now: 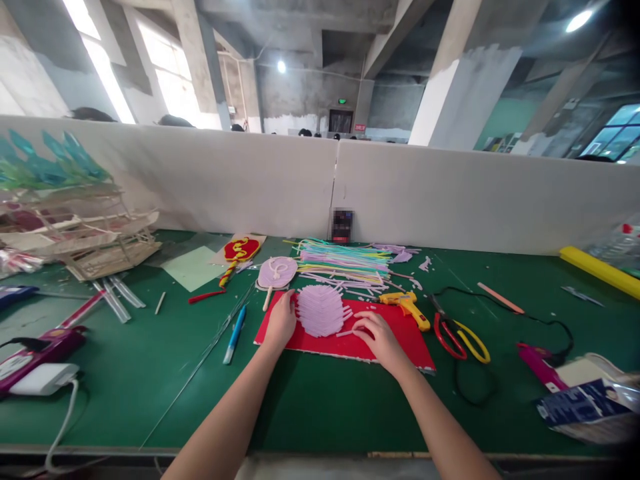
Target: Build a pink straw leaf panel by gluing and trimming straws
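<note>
Both forearms [230,410] are cut off below. The right hand [377,337] pinches a lilac strip [345,333] in its fingers beside the lilac disc [320,311] on the red board [320,345]; whether the left hand's [282,321] half-hidden fingers grip, I cannot tell.

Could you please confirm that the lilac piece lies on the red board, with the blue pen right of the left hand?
Not quite: the head view shows the blue pen to the left of the left hand, not to its right. The lilac piece does lie on the red board.
</note>
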The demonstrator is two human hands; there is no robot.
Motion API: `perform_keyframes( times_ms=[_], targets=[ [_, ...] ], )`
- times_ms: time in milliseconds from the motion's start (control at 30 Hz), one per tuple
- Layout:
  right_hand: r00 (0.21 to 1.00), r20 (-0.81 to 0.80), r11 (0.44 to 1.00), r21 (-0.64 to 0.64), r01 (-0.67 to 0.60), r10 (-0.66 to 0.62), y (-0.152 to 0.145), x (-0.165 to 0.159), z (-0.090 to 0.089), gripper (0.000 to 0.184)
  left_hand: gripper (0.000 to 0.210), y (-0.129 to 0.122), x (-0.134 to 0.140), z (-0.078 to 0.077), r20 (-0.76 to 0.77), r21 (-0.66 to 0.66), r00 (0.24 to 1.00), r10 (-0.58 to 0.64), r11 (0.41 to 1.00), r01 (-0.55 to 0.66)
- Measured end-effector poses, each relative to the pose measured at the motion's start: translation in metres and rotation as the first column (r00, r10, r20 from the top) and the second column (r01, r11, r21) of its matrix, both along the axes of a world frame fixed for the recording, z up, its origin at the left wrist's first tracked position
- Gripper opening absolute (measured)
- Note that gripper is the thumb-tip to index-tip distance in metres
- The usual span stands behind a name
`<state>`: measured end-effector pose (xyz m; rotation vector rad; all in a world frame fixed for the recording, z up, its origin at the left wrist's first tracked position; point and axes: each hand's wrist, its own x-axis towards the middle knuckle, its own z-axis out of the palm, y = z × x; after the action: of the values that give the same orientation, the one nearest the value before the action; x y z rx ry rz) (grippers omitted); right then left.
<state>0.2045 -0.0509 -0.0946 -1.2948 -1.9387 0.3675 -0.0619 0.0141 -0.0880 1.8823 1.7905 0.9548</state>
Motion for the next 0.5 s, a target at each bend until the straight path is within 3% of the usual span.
perform_keyframes(
  times_ms=[167,500],
  targets=[
    [0.995,-0.101,0.988,-0.156,-0.017,0.001,0.003,0.005,0.002,0.018,0.053,-0.005,0.002,0.002,-0.070,-0.040,0.997,-0.025,0.999,0.022],
    [0.982,-0.187,0.971,-0.228,-0.070,0.027,-0.008,0.007,0.009,0.027,0.058,-0.035,0.002,0.012,-0.133,-0.042,0.991,-0.021,0.999,0.015]
  ],
)
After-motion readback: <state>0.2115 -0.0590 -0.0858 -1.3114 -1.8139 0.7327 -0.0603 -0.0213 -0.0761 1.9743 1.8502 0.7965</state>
